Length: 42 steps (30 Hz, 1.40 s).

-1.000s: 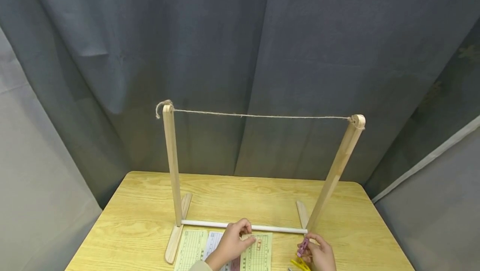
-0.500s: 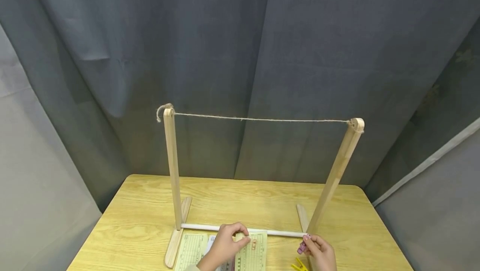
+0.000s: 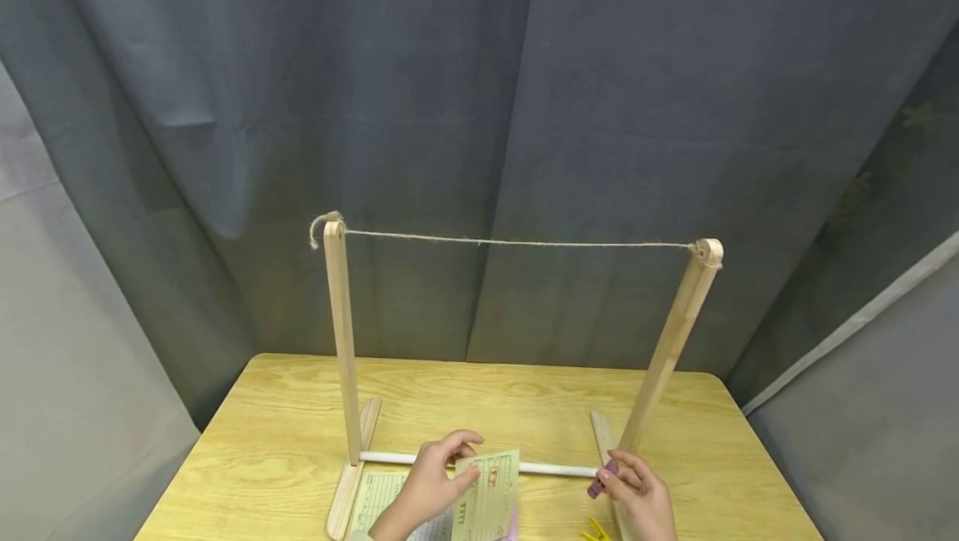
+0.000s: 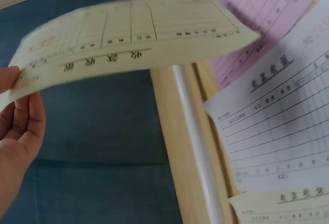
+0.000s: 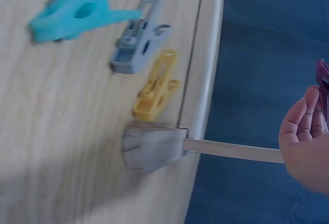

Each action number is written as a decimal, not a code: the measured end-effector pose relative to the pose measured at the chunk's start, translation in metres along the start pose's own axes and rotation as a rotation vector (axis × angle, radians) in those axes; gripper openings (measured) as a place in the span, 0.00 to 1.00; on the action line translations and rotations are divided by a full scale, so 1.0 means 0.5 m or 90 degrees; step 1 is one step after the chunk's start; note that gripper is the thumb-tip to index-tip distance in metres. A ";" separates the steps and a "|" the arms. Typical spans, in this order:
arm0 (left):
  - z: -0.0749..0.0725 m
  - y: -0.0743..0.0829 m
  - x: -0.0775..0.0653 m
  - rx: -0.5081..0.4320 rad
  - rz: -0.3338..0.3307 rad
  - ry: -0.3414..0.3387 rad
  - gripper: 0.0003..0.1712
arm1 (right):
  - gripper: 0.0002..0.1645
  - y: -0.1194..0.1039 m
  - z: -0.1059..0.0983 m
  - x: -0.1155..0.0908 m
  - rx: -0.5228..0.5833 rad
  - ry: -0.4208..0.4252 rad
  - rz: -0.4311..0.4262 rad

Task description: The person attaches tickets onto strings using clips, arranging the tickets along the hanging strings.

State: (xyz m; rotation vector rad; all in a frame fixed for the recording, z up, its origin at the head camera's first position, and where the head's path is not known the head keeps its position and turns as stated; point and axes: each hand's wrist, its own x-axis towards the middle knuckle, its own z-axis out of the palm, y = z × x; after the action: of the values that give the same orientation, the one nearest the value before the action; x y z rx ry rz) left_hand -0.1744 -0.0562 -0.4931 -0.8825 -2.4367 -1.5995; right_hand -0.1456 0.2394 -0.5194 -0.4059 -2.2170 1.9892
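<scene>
- Yellow-green form (image 3: 489, 503): up off desk (image 3: 232, 474), edge pinched in grip of L hand (image 3: 433, 481).
- Purple clip (image 3: 602, 481): narrow grip of R hand (image 3: 643, 498) has it btwn thumb & fingers, nr R post (image 3: 668, 345).
- Yellow clip (image 5: 154, 90), grey clip (image 5: 132, 49), teal clip (image 5: 77, 16): on desk, grey in mid.
- Pink form (image 4: 264, 21), white form (image 4: 282, 116), 2nd yellow-green form (image 3: 378, 498): also on desk, in row.

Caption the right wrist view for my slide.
Right hand holding purple clip; teal clip, gray clip, yellow clip on the table.
</scene>
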 end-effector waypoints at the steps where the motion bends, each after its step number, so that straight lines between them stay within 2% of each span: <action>1: -0.003 0.002 0.002 -0.004 0.002 0.006 0.19 | 0.27 -0.004 0.000 0.000 0.009 -0.002 -0.002; 3: -0.010 0.007 0.006 -0.015 -0.004 0.017 0.19 | 0.26 -0.014 0.001 -0.001 0.020 -0.011 -0.011; 8: -0.032 0.033 0.011 -0.042 -0.061 0.039 0.06 | 0.22 -0.040 0.005 -0.007 0.014 -0.031 -0.050; 13: -0.060 0.080 0.011 -0.058 -0.061 0.060 0.03 | 0.23 -0.070 0.012 -0.016 0.011 -0.061 -0.094; 16: -0.070 0.089 0.013 -0.064 -0.046 0.101 0.04 | 0.22 -0.093 0.018 -0.019 0.007 -0.071 -0.112; 20: -0.076 0.067 0.018 -0.085 -0.020 0.160 0.05 | 0.21 -0.125 0.022 -0.020 0.003 -0.086 -0.145; 23: -0.084 0.051 0.022 -0.124 -0.009 0.185 0.04 | 0.19 -0.146 0.024 -0.017 -0.006 -0.095 -0.179; 26: -0.098 0.054 0.027 -0.159 0.015 0.210 0.03 | 0.19 -0.165 0.028 -0.013 -0.016 -0.107 -0.207; 29: -0.114 0.062 0.033 -0.163 0.054 0.235 0.04 | 0.18 -0.183 0.032 -0.007 -0.018 -0.133 -0.238; 32: -0.129 0.071 0.042 -0.163 0.074 0.265 0.05 | 0.18 -0.200 0.036 0.000 -0.012 -0.166 -0.276; 38: -0.158 0.093 0.058 -0.177 0.013 0.342 0.09 | 0.18 -0.233 0.049 0.009 -0.025 -0.199 -0.303; 42: -0.178 0.108 0.067 -0.185 -0.036 0.382 0.10 | 0.17 -0.249 0.059 0.020 -0.028 -0.216 -0.353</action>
State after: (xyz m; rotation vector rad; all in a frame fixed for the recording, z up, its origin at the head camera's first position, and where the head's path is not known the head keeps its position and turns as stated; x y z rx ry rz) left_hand -0.1946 -0.1042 -0.3968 -0.2854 -1.8591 -1.9202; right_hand -0.1769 0.2028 -0.4002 0.5310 -2.2209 1.7938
